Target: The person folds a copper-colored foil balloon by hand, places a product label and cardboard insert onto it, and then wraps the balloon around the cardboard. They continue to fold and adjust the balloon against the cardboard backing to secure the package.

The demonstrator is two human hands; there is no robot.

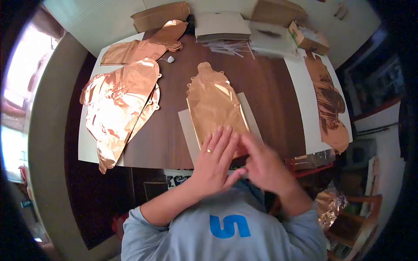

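Note:
A flat rose-gold foil balloon (215,102) with small tabs along its far edges lies in front of me, on top of a white sheet (188,130). My left hand (215,154), wearing a ring, rests palm down on the balloon's near end, its fingers stretched out and the thumb apart. Close beside it, my right hand (266,167) reaches across the near right corner with fingers extended; motion blurs it. Neither hand visibly grips anything. The balloon's near edge is partly hidden under both hands.
More flat foil balloons (119,93) lie on the left, with another foil stack (146,48) behind. Folded foil pieces (326,100) line the right edge. At the back are a white box (221,25), white strips (226,48) and a small carton (308,38). A chair (359,222) stands right.

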